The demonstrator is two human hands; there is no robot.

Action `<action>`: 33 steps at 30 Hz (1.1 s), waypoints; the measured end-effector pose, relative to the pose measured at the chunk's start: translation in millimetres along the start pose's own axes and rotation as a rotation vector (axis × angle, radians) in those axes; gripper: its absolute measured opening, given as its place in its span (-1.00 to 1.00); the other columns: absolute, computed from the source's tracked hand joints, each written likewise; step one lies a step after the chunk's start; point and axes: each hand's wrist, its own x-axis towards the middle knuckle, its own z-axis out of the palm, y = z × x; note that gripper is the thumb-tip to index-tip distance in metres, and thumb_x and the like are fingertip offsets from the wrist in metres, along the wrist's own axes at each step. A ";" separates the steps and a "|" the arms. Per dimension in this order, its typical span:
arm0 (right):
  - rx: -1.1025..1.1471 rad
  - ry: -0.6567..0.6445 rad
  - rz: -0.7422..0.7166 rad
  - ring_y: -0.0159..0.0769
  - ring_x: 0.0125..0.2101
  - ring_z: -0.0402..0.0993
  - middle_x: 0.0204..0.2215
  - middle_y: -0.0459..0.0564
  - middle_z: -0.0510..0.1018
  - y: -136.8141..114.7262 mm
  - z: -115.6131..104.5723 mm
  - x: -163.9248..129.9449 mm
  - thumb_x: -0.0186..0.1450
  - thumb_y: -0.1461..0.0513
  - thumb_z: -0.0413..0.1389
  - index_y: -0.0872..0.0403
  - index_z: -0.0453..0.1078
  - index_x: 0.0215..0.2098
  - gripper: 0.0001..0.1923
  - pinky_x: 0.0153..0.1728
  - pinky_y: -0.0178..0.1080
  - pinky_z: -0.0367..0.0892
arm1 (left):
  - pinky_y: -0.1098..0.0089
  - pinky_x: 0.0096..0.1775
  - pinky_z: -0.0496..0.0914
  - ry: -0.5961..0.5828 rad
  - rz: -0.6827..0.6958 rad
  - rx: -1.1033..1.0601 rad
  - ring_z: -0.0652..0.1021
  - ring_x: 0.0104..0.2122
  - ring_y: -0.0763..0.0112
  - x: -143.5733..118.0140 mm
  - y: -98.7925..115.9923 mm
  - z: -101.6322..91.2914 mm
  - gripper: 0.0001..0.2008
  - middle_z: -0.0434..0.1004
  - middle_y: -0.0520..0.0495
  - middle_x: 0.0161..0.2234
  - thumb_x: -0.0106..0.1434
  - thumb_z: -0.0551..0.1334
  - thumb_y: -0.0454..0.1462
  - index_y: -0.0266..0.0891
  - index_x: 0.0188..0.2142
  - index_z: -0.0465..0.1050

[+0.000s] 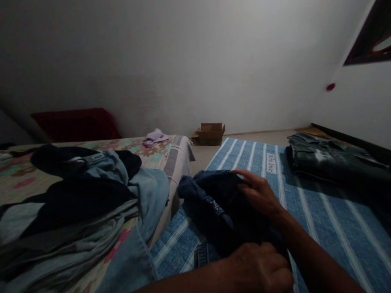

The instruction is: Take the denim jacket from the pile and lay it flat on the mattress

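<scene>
A pair of dark blue jeans (210,203) lies bunched on the striped bedding, its waistband edge curled up at the far side. My right hand (259,193) grips the far right edge of the denim, thumb and fingers closed over it. Lower down, near the bottom of the view, my left hand (259,266) is curled into the near part of the same garment; its fingertips are hidden. Between the hands the cloth is in deep shadow.
Left, a heap of light and dark clothes (91,195) covers much of a floral bed (23,179). A folded dark garment stack (332,158) sits right on the blue striped sheet (308,211). A cardboard box (210,134) stands by the wall, past a lilac cloth (155,137).
</scene>
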 end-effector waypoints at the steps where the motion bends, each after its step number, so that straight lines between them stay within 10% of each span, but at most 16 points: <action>1: 0.103 0.110 0.030 -0.33 -0.45 0.44 -0.38 -0.08 0.57 -1.0 -9.5 -5.1 0.18 0.23 0.06 0.04 0.43 0.00 -0.59 -0.43 -0.31 0.29 | 0.43 -0.57 0.21 0.006 0.015 -0.006 0.43 -0.43 0.47 -0.5 0.6 0.4 -0.76 0.49 0.03 -0.37 0.36 0.10 -0.16 -0.23 -0.37 0.39; 7: 0.357 0.772 0.224 -0.34 -0.48 0.47 -0.42 -0.08 0.56 -12.3 -67.6 -58.0 0.00 0.14 0.28 0.05 0.49 -0.19 -0.62 -0.53 -0.37 0.31 | 0.48 -0.34 0.36 0.117 0.102 -0.093 0.48 -0.15 0.48 -2.4 7.9 5.0 -0.81 0.54 0.10 -0.12 0.39 0.07 -0.19 -0.20 -0.25 0.41; 11: 0.209 0.989 0.396 -0.27 -0.42 0.50 -0.34 -0.03 0.59 0.4 -93.2 -110.0 -0.06 0.10 0.30 0.07 0.52 -0.27 -0.60 -0.56 -0.37 0.33 | 0.52 -0.22 0.38 0.169 0.101 -0.188 0.51 -0.12 0.47 -3.9 9.9 11.1 -0.82 0.56 0.04 -0.12 0.38 0.09 -0.21 -0.22 -0.32 0.37; 18: 0.120 1.011 0.451 -0.16 -0.41 0.54 -0.36 -0.01 0.62 28.4 -116.6 -188.7 0.00 0.07 0.28 0.02 0.53 -0.30 -0.68 -0.57 -0.30 0.41 | 0.48 -0.27 0.44 0.302 -0.004 -0.437 0.56 -0.32 0.42 -1.6 16.3 -7.3 -0.90 0.58 -0.12 -0.28 0.32 0.05 -0.37 -0.22 -0.30 0.31; 24: 0.390 0.946 0.420 -0.26 -0.56 0.51 -0.52 -0.07 0.61 27.7 -124.1 -212.7 -0.16 0.14 0.38 -0.07 0.56 -0.39 -0.68 -0.63 -0.36 0.40 | 0.34 -0.22 0.47 0.510 -0.598 -0.261 0.57 -0.26 0.30 5.9 -8.6 -29.1 -0.83 0.53 -0.11 -0.28 0.22 0.19 -0.30 -0.21 -0.17 0.32; 33: 0.277 0.647 0.434 -0.08 -0.26 0.54 -0.35 0.04 0.63 32.7 -114.2 -222.0 -0.10 0.13 0.37 -0.05 0.60 -0.40 -0.74 -0.29 -0.23 0.45 | 0.28 -0.28 0.42 0.441 -1.168 -0.232 0.54 -0.40 0.30 20.8 -52.4 -20.6 -0.63 0.43 0.04 -0.42 0.08 0.24 -0.14 -0.21 -0.14 0.28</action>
